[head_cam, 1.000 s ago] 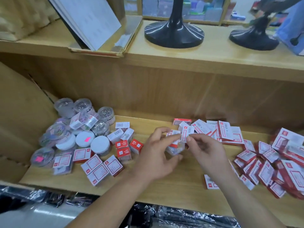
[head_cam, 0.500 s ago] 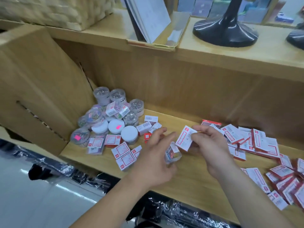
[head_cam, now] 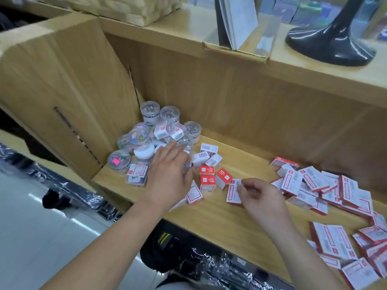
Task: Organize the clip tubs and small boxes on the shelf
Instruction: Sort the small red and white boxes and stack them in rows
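Head cam: shelf (head_cam: 209, 222) has a box heap (head_cam: 354, 191) on the right and tubs (head_cam: 150, 114) piled in the left corner. My left hand (head_cam: 167, 174) lies flat, fingers straight, at the tubs' edge. My right hand (head_cam: 259, 195) pinches one box (head_cam: 232, 193) mid-shelf, between the piles.

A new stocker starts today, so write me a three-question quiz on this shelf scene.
1. True or false: the right hand pinches a small box.
2. The clip tubs are piled at which part of the shelf? A: left end. B: middle. C: right end.
3. Fill in: the hand with straight fingers at the edge of the tub pile is the ___ hand.

Key: 1 true; 2 A; 3 left hand.
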A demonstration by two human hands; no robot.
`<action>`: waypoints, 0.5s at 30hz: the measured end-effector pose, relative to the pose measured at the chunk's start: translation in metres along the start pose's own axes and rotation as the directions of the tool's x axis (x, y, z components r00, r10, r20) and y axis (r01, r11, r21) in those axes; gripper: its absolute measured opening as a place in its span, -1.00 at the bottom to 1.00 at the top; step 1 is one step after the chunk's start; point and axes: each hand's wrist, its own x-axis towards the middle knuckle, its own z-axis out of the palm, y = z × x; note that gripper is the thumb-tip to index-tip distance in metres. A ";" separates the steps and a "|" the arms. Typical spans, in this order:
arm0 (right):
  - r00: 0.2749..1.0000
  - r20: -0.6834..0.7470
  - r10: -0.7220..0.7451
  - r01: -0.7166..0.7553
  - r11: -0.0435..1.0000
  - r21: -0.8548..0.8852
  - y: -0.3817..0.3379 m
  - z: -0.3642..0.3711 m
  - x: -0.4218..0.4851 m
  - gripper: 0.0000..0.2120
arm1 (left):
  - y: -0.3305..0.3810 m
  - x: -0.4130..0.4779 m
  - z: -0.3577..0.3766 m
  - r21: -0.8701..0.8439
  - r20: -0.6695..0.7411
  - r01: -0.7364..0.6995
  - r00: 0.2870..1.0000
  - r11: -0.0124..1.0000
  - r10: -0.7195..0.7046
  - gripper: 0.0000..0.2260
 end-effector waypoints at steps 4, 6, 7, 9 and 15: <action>1.000 -0.016 0.011 -0.011 0.999 0.033 0.015 -0.020 -0.009 -0.86 | 0.043 -0.001 -0.002 -0.110 -0.073 -0.076 0.995 0.991 0.069 -0.72; 0.997 -0.062 0.041 -0.039 0.998 0.041 0.026 -0.030 -0.010 -0.89 | 0.079 -0.004 0.007 -0.211 -0.011 -0.151 0.988 0.966 0.152 -0.75; 0.995 -0.084 0.056 -0.053 0.998 0.044 0.031 -0.035 -0.011 -0.92 | 0.095 -0.007 0.016 -0.255 0.043 -0.181 0.979 0.950 0.198 -0.76; 0.990 -0.127 0.056 -0.052 0.998 0.037 0.039 -0.045 -0.014 -0.92 | 0.120 -0.014 0.033 -0.267 0.159 -0.231 0.947 0.936 0.279 -0.77; 0.950 -0.310 0.029 0.006 0.994 0.112 0.056 -0.078 -0.028 -0.88 | 0.153 -0.010 0.074 -0.225 0.293 -0.240 0.908 0.944 0.301 -0.64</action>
